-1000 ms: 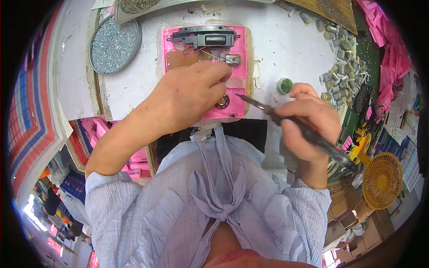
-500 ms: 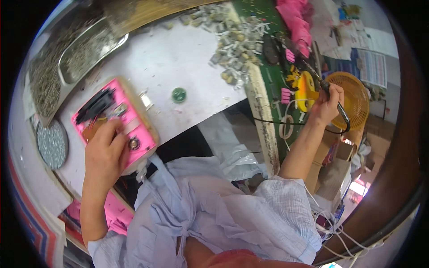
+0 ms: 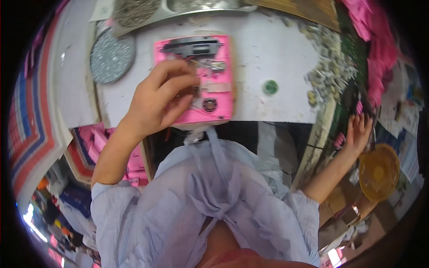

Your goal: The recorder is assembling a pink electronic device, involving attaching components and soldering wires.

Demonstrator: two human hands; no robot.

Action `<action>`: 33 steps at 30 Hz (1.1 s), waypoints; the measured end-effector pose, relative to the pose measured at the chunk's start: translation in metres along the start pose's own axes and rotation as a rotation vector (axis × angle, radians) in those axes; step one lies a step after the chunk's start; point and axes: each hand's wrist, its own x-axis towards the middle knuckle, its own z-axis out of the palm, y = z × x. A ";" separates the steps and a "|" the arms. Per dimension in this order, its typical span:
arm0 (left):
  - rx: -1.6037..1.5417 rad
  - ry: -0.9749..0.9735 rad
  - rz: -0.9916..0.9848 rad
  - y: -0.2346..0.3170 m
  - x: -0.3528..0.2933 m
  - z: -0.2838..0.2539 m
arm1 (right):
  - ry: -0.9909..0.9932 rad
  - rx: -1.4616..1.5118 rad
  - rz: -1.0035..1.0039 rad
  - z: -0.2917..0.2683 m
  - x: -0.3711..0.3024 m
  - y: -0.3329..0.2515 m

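Observation:
My left hand (image 3: 163,94) bends over a bright pink plastic casing (image 3: 219,111), fingers curled at its left half. Whatever they pinch is hidden beneath them. A long black part (image 3: 192,47) lies across the casing's far end. Thin wires and a small metallic part (image 3: 218,67) sit below it, and a round dark-and-silver part (image 3: 209,105) is near the front right corner. Far to the right, my right hand (image 3: 359,134) reaches over the green surface with fingers stretched out, beside small pink pieces (image 3: 339,140). No soldering iron shows clearly in it.
A round tray of small silver bits (image 3: 112,56) stands left of the casing. Metal trays (image 3: 201,15) line the back. Many small grey parts (image 3: 328,78) are heaped at the right, with a small green round thing (image 3: 270,87) nearer. A yellow basket (image 3: 379,172) is at far right.
The view has swung left, so the casing appears nearer the middle. My right hand held a soldering iron before; now its fingers are stretched out. My left hand stays at the casing.

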 end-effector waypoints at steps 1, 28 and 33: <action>-0.007 0.064 -0.035 -0.004 -0.009 -0.001 | -0.294 0.139 0.106 -0.007 -0.010 0.006; 0.298 -0.034 0.259 0.005 -0.027 0.020 | -1.027 -1.347 -0.861 0.307 -0.211 0.117; 0.272 -0.038 0.261 0.003 -0.031 0.017 | -1.011 -1.139 -0.637 0.296 -0.203 0.121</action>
